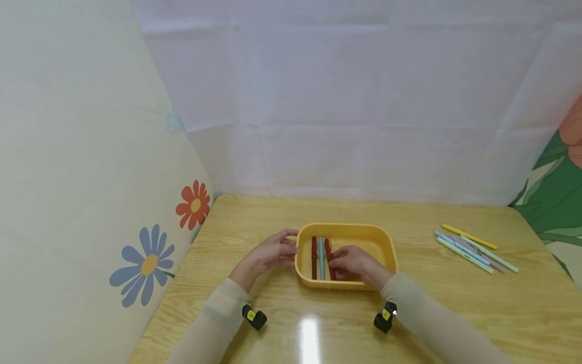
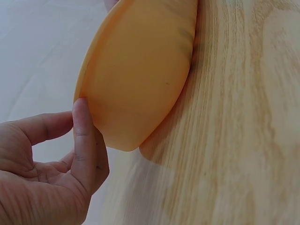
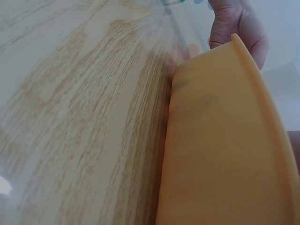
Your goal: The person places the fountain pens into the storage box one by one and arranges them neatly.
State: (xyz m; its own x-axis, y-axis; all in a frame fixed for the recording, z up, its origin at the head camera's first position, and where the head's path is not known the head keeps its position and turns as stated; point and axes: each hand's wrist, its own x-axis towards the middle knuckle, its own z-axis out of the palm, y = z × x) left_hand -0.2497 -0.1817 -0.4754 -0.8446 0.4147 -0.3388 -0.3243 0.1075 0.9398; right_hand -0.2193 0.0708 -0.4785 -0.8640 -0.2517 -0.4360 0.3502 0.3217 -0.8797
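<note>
A yellow plastic box stands on the wooden table. Inside, toward its left end, lie a dark red pen, a light blue pen and a second dark red pen, side by side. My right hand reaches over the near rim and pinches that second red pen; its fingertips are partly hidden. At the box's left end, my left hand touches the outer wall and rim with its fingertips. The left wrist view shows the left hand's fingers against the box wall.
On the table to the right lies a loose group of pens: a yellow pen and several pale green, blue and mauve ones. A white cloth hangs behind the table. A flower-printed cloth borders the left side.
</note>
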